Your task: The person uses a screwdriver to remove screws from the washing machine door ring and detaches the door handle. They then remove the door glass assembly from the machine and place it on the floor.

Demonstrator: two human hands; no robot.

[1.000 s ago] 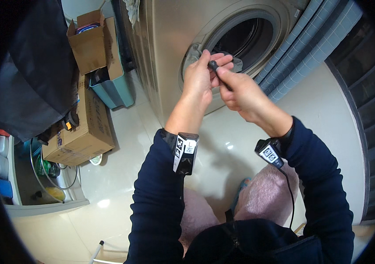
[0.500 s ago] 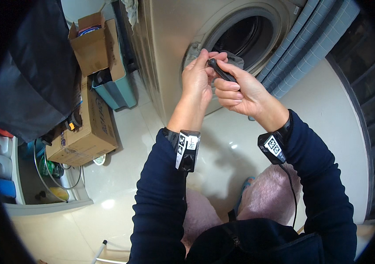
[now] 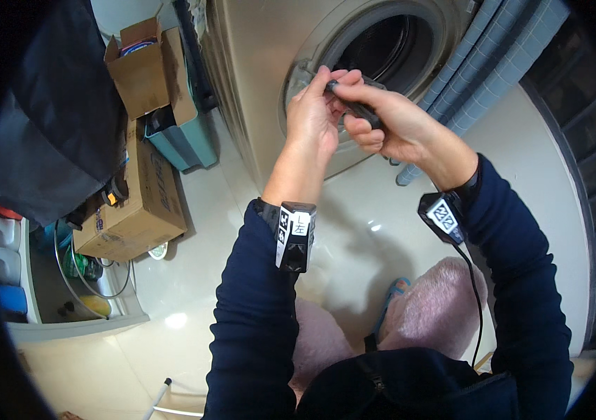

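Observation:
My right hand (image 3: 397, 115) is closed round a short, dark rod-shaped handle (image 3: 364, 112) with a rounded end. Its thumb lies along the handle, pointing at my left hand (image 3: 312, 119). The left fingers are curled together by the rounded end; what they pinch, if anything, is hidden. Both hands are raised before the round door opening of a washing machine (image 3: 256, 49). Greyish material (image 3: 301, 74), perhaps cloth, shows at the opening's lower rim behind the fingers. A dark drum (image 3: 375, 52) is visible inside.
Blue checked fabric (image 3: 483, 77) hangs right of the machine. On the left stand a cardboard box (image 3: 140, 213), a teal bin (image 3: 189, 143) holding an open carton (image 3: 137, 77), and a low cabinet (image 3: 77, 329) with bottles and a hose. A cable (image 3: 478, 301) trails from my right wrist device (image 3: 443, 217).
My right wrist has turned and shifted slightly right, with its thumb now further over the dark handle. The left hand has barely moved. The whole view has shifted a little.

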